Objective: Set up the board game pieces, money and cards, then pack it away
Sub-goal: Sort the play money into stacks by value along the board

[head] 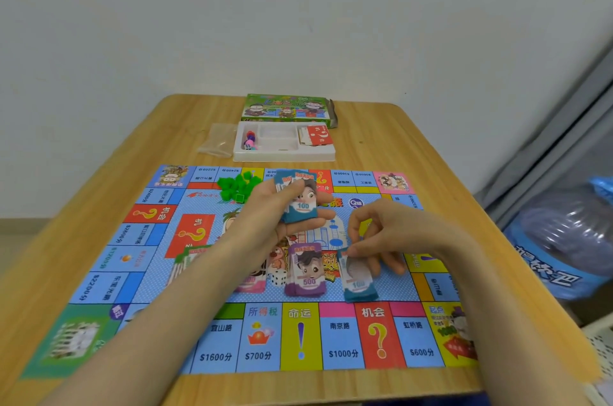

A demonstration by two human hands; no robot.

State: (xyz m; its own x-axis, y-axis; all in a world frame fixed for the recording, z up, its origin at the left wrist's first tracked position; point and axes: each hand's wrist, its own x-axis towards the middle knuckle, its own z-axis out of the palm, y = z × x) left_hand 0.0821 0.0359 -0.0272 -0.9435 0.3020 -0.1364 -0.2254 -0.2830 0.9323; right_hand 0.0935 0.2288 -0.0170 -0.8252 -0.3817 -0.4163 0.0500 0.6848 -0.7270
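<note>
Fingers [326, 214] of the left hand [282, 209] curl round a fanned wad of teal paper notes [300, 204] marked "100", held above the board's centre, while the right hand [384, 229] pinches between thumb and forefinger the top edge of one more teal "100" note [357, 278] that lies on a small teal pile at about 4 o'clock from centre. Just beside that pile, at 6 o'clock, sits a purple stack of cartoon-faced notes [306, 274] reading "500". A white spotted die [278, 279] lies at 7 o'clock, with a pink note pile [250, 284] half hidden under the left forearm. The flat, brightly printed paper game board [300, 336] covers most of the pale wooden table [398, 140]; its near edge reads "$1600分", "所得税 $700分", "命运", "南京路 $1000分", "机会" over a question mark, and "虹桥路 $600分". A heap of small green plastic houses [238, 185] rests at 11 o'clock on the board. Beyond the board at 12 o'clock stands a white moulded plastic tray [285, 155] – a red question-mark card [319, 135] in its right compartment, coloured pawns [250, 140] in its left – and behind it the green cartoon-printed cardboard box [287, 108].
</note>
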